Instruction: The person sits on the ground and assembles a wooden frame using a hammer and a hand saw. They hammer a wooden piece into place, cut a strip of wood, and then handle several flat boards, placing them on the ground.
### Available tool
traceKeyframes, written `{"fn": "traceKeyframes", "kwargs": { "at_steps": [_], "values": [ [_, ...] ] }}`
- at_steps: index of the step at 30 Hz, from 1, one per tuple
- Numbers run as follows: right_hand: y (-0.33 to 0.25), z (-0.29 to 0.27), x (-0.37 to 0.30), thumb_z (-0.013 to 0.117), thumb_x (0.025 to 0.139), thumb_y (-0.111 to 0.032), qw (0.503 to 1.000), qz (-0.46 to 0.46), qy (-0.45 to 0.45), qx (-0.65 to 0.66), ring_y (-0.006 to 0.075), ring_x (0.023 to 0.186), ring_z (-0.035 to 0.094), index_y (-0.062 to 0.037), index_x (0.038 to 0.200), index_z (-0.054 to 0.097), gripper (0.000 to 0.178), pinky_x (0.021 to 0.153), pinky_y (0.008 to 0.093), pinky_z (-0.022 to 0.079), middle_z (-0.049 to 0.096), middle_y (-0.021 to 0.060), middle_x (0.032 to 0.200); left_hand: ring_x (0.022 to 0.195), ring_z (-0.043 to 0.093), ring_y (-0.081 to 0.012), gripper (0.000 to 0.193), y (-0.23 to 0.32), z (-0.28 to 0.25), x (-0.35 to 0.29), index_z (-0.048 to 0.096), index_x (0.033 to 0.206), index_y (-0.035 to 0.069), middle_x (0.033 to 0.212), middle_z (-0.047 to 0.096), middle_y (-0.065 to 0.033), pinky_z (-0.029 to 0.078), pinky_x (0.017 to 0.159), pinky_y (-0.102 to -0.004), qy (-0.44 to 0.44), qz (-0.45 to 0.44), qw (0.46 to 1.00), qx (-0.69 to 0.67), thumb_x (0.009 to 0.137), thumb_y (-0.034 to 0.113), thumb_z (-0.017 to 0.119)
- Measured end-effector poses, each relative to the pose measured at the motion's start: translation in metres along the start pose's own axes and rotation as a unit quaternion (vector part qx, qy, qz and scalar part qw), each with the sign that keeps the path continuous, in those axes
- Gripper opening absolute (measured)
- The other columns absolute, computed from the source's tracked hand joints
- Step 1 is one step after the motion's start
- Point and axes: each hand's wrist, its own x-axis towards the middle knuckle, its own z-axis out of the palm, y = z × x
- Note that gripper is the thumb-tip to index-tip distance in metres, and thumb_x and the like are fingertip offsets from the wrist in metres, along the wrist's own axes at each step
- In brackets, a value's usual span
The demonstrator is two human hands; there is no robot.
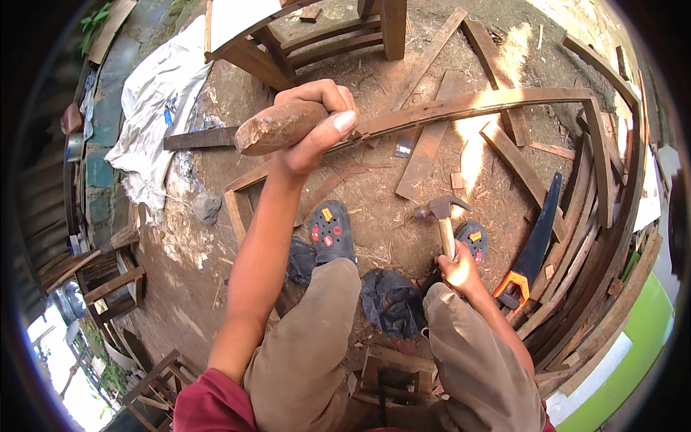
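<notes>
My left hand (pixel 320 126) is raised in front of me, its fingers wrapped round a brown piece of wood (pixel 277 129) with a blunt, rounded end. Behind the fist a long narrow timber (pixel 475 106) runs off to the right; whether it joins the held piece is hidden by my hand. Down by my right knee, my right hand (pixel 461 270) is closed on the wooden handle of a claw hammer (pixel 440 207). The hammer's head points away from me, near my right clog (pixel 473 234).
A handsaw (pixel 540 230) with an orange handle leans on stacked timbers (pixel 594 288) at the right. Loose boards (pixel 432 137) lie on the dirt floor ahead. A wooden frame (pixel 392 32) stands at the far side, a white sack (pixel 162 93) at the far left. A grey stone (pixel 206 208) lies left of my feet.
</notes>
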Motion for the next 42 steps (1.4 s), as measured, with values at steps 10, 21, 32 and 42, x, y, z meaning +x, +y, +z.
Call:
{"fn": "traceKeyframes", "kwargs": {
  "at_steps": [10,21,32,42],
  "values": [
    [0.001,0.011,0.008,0.064,0.083,-0.017,0.995,-0.022,0.028,-0.095,0.0206,0.070,0.063,0.0042,0.114,0.061,0.038,0.064,0.0386,0.050,0.061,0.0108,0.075,0.056,0.051,-0.0149,0.016,0.007,0.013,-0.018,0.052,0.068,0.002,0.063,0.057,-0.0068,0.042,0.055,-0.0300,0.014,0.031,0.999,0.020,0.078,0.004,0.064],
    [0.004,0.008,0.010,0.063,0.082,-0.014,0.990,-0.051,0.039,-0.128,0.0222,0.073,0.062,0.0033,0.107,0.061,0.031,0.068,0.0392,0.050,0.062,0.0123,0.076,0.060,0.057,-0.0235,0.021,-0.014,0.067,-0.068,0.059,0.071,0.009,0.065,0.054,-0.0029,0.042,0.055,-0.0362,-0.128,0.169,0.966,0.148,0.060,0.017,0.076],
    [-0.011,-0.010,0.011,0.065,0.082,-0.014,0.995,0.028,0.044,-0.087,0.0230,0.073,0.065,0.0028,0.106,0.062,0.030,0.068,0.0384,0.051,0.065,0.0123,0.079,0.057,0.055,-0.0228,0.007,-0.005,0.056,-0.060,0.058,0.071,0.003,0.066,0.059,-0.0077,0.046,0.057,-0.0360,-0.027,0.169,0.978,0.118,0.070,-0.001,0.063],
    [-0.021,-0.041,0.026,0.066,0.090,-0.015,0.998,-0.003,0.031,-0.061,0.0208,0.054,0.060,0.0034,0.101,0.062,0.022,0.052,0.0366,0.049,0.064,0.0128,0.070,0.061,0.043,-0.0169,0.034,0.049,-0.083,-0.054,0.050,0.078,0.013,0.064,0.043,-0.0005,0.040,0.067,-0.0362,0.302,0.138,0.907,-0.257,0.104,0.035,0.043]
  ]
}}
